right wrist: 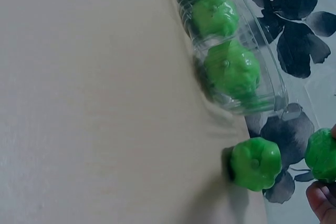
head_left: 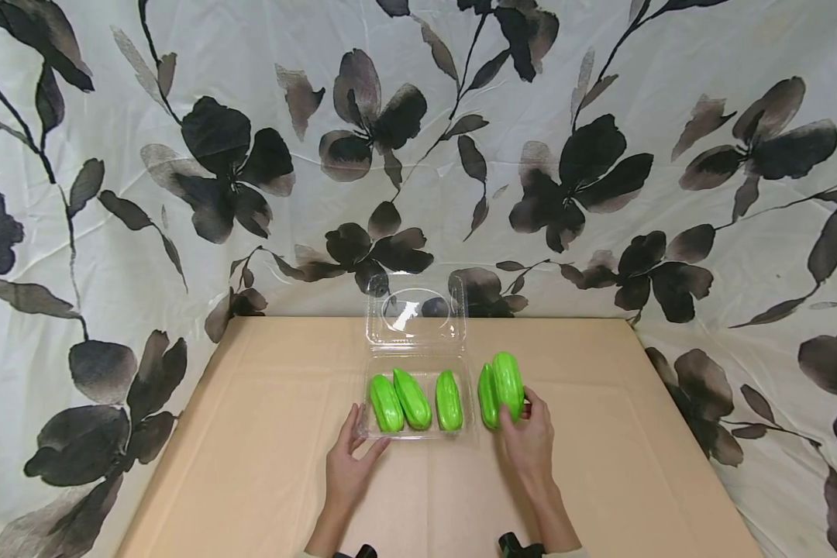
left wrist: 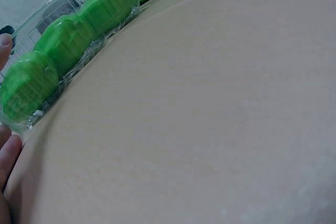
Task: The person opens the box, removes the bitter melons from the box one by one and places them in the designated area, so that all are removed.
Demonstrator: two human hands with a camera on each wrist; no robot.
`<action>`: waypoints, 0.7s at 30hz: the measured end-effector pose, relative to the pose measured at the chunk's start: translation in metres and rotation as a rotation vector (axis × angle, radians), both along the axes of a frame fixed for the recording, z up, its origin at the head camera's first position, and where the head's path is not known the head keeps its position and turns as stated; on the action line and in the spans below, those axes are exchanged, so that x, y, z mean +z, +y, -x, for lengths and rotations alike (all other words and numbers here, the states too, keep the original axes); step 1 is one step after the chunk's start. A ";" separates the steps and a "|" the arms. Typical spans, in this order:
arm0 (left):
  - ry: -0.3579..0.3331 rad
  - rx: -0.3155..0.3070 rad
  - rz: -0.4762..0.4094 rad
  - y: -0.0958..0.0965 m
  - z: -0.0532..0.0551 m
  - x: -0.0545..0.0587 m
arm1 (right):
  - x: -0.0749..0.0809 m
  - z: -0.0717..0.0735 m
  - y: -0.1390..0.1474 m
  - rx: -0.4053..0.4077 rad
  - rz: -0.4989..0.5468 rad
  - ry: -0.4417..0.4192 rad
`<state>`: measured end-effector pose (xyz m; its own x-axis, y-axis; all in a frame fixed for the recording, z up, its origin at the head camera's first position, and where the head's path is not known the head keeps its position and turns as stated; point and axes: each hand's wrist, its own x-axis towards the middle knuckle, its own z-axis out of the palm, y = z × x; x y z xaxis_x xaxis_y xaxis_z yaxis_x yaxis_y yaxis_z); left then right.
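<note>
A pale cloth [head_left: 460, 186] printed with dark flowers fills the background. Before it is a tan table [head_left: 432, 496]. Toward the table's 12 o'clock sits a clear plastic clamshell container [head_left: 421, 436], its lid [head_left: 418, 318] standing open at the container's own 12 o'clock.

Between the container's 7 and 8 o'clock, the left hand [head_left: 351, 465] pinches its near corner between thumb and finger. At 4 o'clock, the right hand [head_left: 530, 438] grips one ribbed green gourd [head_left: 508, 376] by the near end; it appears raised off the table. Just beside it, at 3 o'clock, is a loose gourd [head_left: 487, 391]. Inside are three more gourds, at 9 o'clock [head_left: 387, 403], the centre [head_left: 412, 397] and 3 o'clock [head_left: 449, 400].

The gourds look firm, light and somewhat slick, probably best held around the middle. The container seems thin, bendable and easily shoved, so a corner is a sensible hold.

Some right fingertips are hidden behind the held gourd, which the right wrist view cuts off. The left wrist view shows only parts of fingers. Whether the gourds are real or imitation is unclear.
</note>
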<state>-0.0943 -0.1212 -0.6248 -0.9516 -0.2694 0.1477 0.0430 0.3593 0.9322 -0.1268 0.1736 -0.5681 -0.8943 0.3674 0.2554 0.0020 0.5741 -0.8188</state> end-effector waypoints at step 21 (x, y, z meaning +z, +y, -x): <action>-0.008 0.000 -0.005 0.000 0.001 -0.001 | -0.014 0.002 0.015 -0.036 -0.013 -0.069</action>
